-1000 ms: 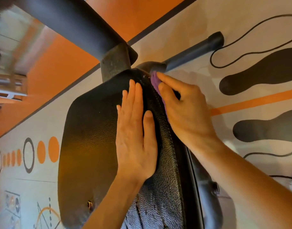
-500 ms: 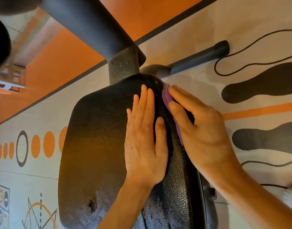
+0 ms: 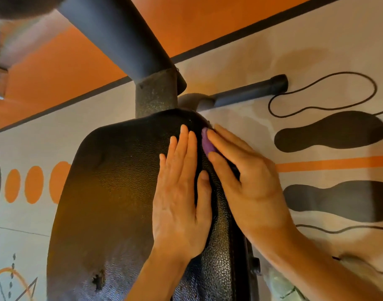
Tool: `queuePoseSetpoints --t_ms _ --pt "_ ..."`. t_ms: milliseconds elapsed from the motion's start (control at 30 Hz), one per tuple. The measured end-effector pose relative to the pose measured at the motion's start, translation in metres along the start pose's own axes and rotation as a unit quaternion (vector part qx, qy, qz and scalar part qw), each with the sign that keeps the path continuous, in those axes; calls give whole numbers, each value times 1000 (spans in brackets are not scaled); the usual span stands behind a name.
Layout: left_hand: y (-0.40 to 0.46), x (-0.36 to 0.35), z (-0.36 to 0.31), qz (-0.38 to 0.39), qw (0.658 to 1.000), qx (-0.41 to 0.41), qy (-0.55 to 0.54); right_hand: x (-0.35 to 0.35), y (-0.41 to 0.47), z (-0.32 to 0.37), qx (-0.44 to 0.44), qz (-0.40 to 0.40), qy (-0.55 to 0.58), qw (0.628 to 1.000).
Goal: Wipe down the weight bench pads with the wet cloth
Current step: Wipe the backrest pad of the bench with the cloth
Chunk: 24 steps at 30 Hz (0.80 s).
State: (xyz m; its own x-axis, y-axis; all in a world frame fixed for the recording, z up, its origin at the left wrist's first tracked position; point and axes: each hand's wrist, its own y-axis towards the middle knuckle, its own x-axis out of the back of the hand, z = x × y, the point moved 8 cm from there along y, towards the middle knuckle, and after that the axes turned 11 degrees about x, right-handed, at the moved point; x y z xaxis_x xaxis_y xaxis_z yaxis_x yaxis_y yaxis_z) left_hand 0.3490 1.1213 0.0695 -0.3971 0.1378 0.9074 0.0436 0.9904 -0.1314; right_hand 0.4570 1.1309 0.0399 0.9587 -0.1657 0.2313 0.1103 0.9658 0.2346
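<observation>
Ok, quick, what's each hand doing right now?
Left hand: open, flat on the black textured leather bench pad, holding nothing.
Right hand: pressing the purple wet cloth against the pad's edge.

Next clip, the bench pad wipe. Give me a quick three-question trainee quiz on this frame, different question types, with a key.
1. True or false: the left hand lies flat on the black pad.
2. Which hand presses the purple cloth? A) left B) right C) both
3. Fill in: the pad has a small tear near its lower ____ side in the picture.

Key: 1 true. 2 B, the right hand covers most of the cloth on the pad's right edge. 3 left.
</observation>
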Motion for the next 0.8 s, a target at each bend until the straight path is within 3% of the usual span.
queuePoseSetpoints --t_ms 133,333,500,700,800 --pt "1 1 2 4 1000 13 3 -28 61 -7 -35 65 18 997" --pt "8 11 11 26 998 22 -62 10 -3 6 -66 17 45 997" --pt "52 32 60 -23 998 56 -9 -29 80 -4 -5 82 -48 995" --pt "60 31 68 -54 997 58 28 -17 62 16 48 90 -155 983" --pt "59 33 68 -66 996 49 25 -55 96 10 37 161 -233 958"
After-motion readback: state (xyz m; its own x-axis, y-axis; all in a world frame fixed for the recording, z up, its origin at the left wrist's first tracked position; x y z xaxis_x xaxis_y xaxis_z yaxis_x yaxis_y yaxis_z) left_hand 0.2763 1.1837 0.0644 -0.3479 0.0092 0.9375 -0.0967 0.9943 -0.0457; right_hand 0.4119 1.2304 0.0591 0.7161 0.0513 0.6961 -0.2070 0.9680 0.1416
